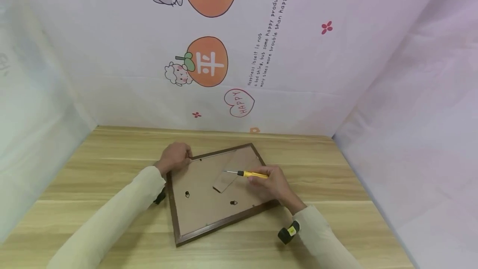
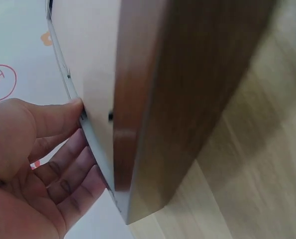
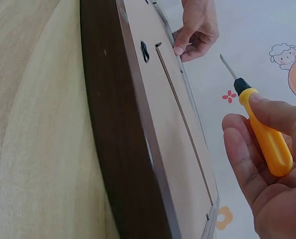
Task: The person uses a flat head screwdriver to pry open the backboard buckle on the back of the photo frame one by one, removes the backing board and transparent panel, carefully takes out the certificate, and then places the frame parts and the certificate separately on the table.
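One rectangular picture frame with a brown rim lies back-up on one wood-grain table. The left hand pinches the frame's far edge, near its left corner. Above the frame, the right hand grips one screwdriver: yellow handle, slim metal shaft.

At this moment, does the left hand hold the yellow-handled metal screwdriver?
No, the right hand holds the yellow-handled screwdriver, and the left hand grips the brown rectangular frame.
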Demonstrator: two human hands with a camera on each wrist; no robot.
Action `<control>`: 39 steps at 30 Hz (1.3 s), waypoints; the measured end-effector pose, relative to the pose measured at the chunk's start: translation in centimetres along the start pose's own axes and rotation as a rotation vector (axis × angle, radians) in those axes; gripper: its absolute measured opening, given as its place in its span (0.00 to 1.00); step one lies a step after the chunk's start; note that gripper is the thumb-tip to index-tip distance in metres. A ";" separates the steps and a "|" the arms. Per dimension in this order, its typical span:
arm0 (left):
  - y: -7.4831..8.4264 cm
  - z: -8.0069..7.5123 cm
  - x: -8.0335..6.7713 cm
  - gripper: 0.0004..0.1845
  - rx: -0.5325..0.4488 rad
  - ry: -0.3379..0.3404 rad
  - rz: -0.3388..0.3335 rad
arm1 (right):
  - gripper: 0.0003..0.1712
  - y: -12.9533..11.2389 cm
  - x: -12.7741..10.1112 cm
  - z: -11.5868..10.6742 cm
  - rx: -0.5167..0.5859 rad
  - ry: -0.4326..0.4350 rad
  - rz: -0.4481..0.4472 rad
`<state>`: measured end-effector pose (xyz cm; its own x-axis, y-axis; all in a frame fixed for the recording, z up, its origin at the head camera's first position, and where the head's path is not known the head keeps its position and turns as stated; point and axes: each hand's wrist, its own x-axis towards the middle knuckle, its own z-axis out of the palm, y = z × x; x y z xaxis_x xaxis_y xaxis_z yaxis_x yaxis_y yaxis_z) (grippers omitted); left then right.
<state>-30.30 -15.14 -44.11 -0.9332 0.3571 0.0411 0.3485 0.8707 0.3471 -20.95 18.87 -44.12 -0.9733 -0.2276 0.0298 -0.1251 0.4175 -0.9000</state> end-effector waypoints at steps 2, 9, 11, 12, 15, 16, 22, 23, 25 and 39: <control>0.0 -0.1 -0.4 0.04 0.008 -0.008 -0.003 | 0.14 0.0 0.0 0.0 0.002 -0.002 -0.004; 0.2 -0.2 -1.7 0.04 0.040 -0.029 -0.025 | 0.14 -0.3 -0.1 0.0 0.020 -0.023 -0.023; 0.3 -0.2 -2.2 0.03 0.037 -0.025 -0.027 | 0.14 -1.2 -0.4 0.0 0.026 -0.033 -0.024; 0.3 -0.3 -2.4 0.03 0.031 -0.020 -0.025 | 0.14 -1.7 -0.6 0.0 0.027 -0.037 -0.022; 0.3 -0.4 -3.0 0.03 0.007 -0.016 -0.020 | 0.14 -3.1 -1.1 -0.1 0.021 -0.042 -0.006; 0.3 -0.3 -3.2 0.02 0.002 -0.016 -0.018 | 0.14 -3.2 -1.1 -0.1 0.024 -0.043 -0.004; 0.7 -0.3 -4.0 0.03 0.015 -0.029 -0.036 | 0.15 -3.7 -1.2 0.1 0.024 -0.038 0.004; 0.7 -0.3 -4.1 0.03 0.017 -0.030 -0.043 | 0.14 -3.9 -1.3 0.1 0.016 -0.036 0.005; 0.9 -0.3 -4.3 0.02 0.019 -0.035 -0.051 | 0.14 -4.0 -1.3 0.1 0.003 -0.038 0.006; 2.0 -1.5 -1.7 0.26 -0.100 -0.265 -0.009 | 0.17 -0.6 0.1 0.8 -0.006 -0.042 0.002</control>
<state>-28.13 -14.58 -42.07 -0.8757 0.4375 -0.2045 0.3180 0.8410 0.4377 -20.79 17.92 -43.87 -0.9646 -0.2636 0.0094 -0.1245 0.4232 -0.8974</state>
